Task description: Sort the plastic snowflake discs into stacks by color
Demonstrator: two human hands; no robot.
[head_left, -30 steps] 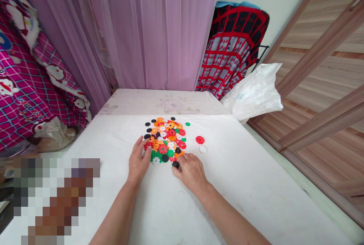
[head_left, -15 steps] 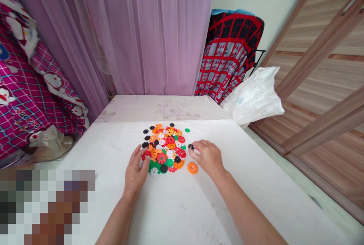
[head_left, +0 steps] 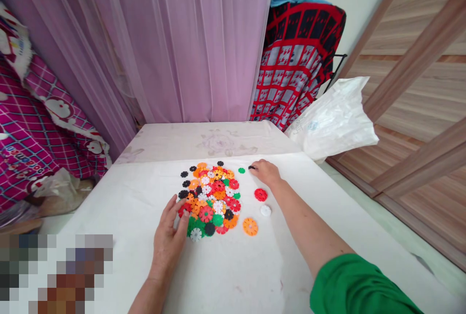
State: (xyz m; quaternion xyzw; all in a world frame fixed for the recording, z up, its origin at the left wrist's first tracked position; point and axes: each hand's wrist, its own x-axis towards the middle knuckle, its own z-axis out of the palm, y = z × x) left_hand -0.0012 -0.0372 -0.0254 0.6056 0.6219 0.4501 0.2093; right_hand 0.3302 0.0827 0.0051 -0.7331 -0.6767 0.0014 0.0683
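Note:
A heap of notched plastic building discs (head_left: 219,186) in red, orange, white, green and black lies on the white-covered table. My left hand (head_left: 171,224) is at the heap's left edge, thumb and fingers apart, close to a red disc (head_left: 185,209); nothing is gripped in it. Beyond the heap on the right, my right hand (head_left: 267,173) pinches a black disc (head_left: 251,167) by its edge, just right of a loose green disc (head_left: 241,171). Nearer me, a red disc (head_left: 260,194), a white disc (head_left: 266,210) and an orange disc (head_left: 250,226) lie apart from the heap.
A white plastic bag (head_left: 333,122) stands at the table's right far edge. Behind the table (head_left: 225,275) hangs a purple curtain (head_left: 196,52). A red and black patterned cloth (head_left: 291,61) is at the back right, wooden doors (head_left: 418,90) at the right.
My right hand has moved farther from me with the black disc. The red and white loose discs on the right now show where my hand was. My left hand stays by the heap.

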